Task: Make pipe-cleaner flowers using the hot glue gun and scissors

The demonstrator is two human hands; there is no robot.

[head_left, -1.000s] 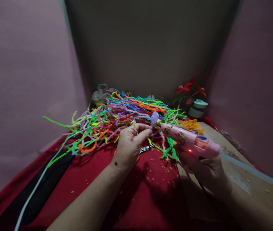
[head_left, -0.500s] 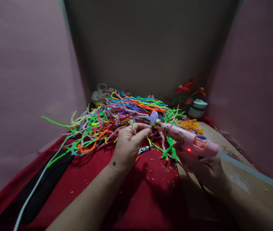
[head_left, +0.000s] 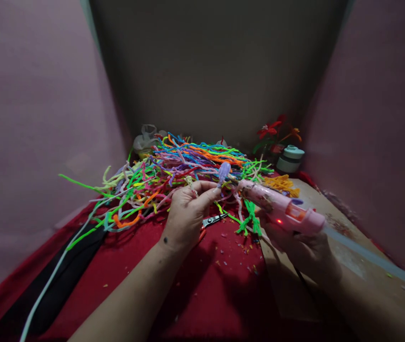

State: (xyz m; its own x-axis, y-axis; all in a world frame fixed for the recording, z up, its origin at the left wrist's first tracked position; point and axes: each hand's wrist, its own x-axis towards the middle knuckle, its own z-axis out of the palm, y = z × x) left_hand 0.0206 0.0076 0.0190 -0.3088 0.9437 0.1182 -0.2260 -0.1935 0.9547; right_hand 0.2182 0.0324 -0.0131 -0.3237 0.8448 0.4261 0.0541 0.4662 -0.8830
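Between thumb and forefinger, my left hand [head_left: 184, 213] pinches a small lilac pipe-cleaner piece [head_left: 224, 172], rounded at its top. My right hand [head_left: 300, 251] is wrapped round a pink glue gun [head_left: 281, 204] with a red light glowing on its side. The gun's nozzle points left, close beside the lilac piece; whether they touch I cannot tell. A pale yellowish bit [head_left: 189, 181] shows by my left knuckles. Below my left hand lies a pair of scissors or pliers [head_left: 215, 220] with orange-red handles, partly hidden by the hand.
A tangled heap of coloured pipe cleaners [head_left: 188, 159] spreads behind my hands. A green knotted piece [head_left: 249, 221] lies by the glue gun. A lidded jar [head_left: 291, 158] and red flowers [head_left: 273, 128] stand back right. Scraps dot the red cloth [head_left: 202, 294]; a board [head_left: 345, 247] lies right.
The glue gun's nozzle has drawn slightly away from the lilac piece. The whole view has shifted a little, and both hands keep their holds.
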